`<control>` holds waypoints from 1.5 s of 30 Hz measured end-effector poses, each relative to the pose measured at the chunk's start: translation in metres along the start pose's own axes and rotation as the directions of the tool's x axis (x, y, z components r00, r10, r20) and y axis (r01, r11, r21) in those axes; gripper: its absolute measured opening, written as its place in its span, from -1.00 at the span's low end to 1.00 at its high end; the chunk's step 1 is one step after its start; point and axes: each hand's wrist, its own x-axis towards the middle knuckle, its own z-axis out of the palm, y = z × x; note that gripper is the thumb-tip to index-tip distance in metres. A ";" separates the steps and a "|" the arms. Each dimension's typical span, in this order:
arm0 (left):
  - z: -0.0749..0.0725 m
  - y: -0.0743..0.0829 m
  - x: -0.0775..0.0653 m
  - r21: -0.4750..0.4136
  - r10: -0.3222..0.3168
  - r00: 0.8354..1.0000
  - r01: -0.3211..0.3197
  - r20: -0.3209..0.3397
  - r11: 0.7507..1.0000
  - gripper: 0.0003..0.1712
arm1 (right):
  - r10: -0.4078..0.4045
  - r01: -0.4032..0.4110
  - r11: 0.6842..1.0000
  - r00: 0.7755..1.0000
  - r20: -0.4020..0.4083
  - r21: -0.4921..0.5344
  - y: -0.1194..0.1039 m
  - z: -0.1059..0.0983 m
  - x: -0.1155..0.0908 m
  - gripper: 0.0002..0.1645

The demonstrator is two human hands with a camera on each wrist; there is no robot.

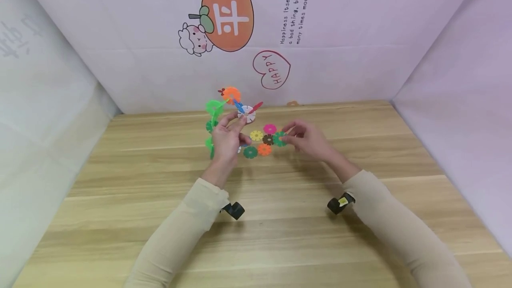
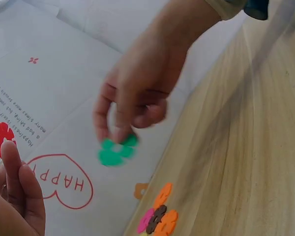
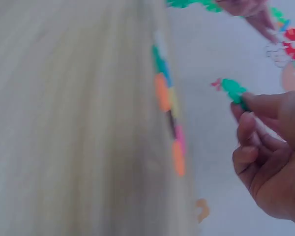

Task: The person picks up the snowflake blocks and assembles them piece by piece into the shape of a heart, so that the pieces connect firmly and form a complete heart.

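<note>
Left hand [image 1: 226, 140] clamped on white disc [image 1: 250, 118], left of brown disc [image 1: 266, 139]; right hand [image 1: 309, 139] grip pinching green disc [image 1: 277, 142], right of brown.

The right wrist view is hazy, its tabletop [image 3: 64, 147] blurred.

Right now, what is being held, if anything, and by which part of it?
The right grip pinches a green disc by its edge; the left grip holds the joined discs by the white disc.
</note>
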 end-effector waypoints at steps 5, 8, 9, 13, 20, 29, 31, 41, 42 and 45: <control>0.004 -0.001 -0.005 0.021 0.009 0.999 -0.010 0.043 1.000 -0.75 | -0.067 0.089 0.985 0.987 -0.146 0.146 -0.030 -0.011 -0.003 -0.70; 0.005 -0.001 -0.009 0.055 0.014 0.998 -0.017 0.063 0.998 -0.73 | -0.102 0.162 0.964 0.957 -0.270 0.209 -0.040 -0.014 -0.002 -0.70; 0.006 -0.001 -0.011 0.062 0.017 0.997 -0.021 0.070 0.998 -0.73 | -0.114 0.191 0.954 0.944 -0.311 0.230 -0.044 -0.014 -0.002 -0.71; 0.007 -0.001 -0.017 0.067 0.024 0.994 -0.031 0.102 0.997 -0.76 | -0.111 0.247 0.927 0.899 -0.424 0.281 -0.057 -0.013 -0.003 -0.71; 0.011 -0.001 -0.026 0.047 0.042 0.992 -0.048 0.123 0.998 -0.82 | -0.112 0.297 0.900 0.865 -0.489 0.318 -0.066 -0.007 -0.006 -0.75; 0.013 -0.001 -0.029 0.024 0.077 0.990 -0.080 0.122 0.996 -0.81 | -0.151 0.345 0.888 0.844 -0.514 0.305 -0.063 0.000 -0.003 -0.73; 0.012 -0.003 -0.029 0.022 0.078 0.990 -0.081 0.120 0.996 -0.81 | -0.157 0.351 0.886 0.842 -0.517 0.302 -0.062 0.001 -0.004 -0.72; 0.014 -0.011 -0.025 0.021 0.096 0.988 -0.099 0.123 0.995 -0.84 | -0.202 0.395 0.876 0.822 -0.533 0.277 -0.056 0.000 -0.010 -0.76; 0.014 -0.011 -0.025 0.019 0.098 0.988 -0.101 0.123 0.995 -0.84 | -0.211 0.400 0.876 0.819 -0.533 0.269 -0.055 -0.001 -0.009 -0.76; 0.016 -0.011 -0.024 0.018 0.103 0.987 -0.106 0.120 0.994 -0.85 | -0.238 0.412 0.878 0.816 -0.527 0.242 -0.055 -0.001 -0.008 -0.77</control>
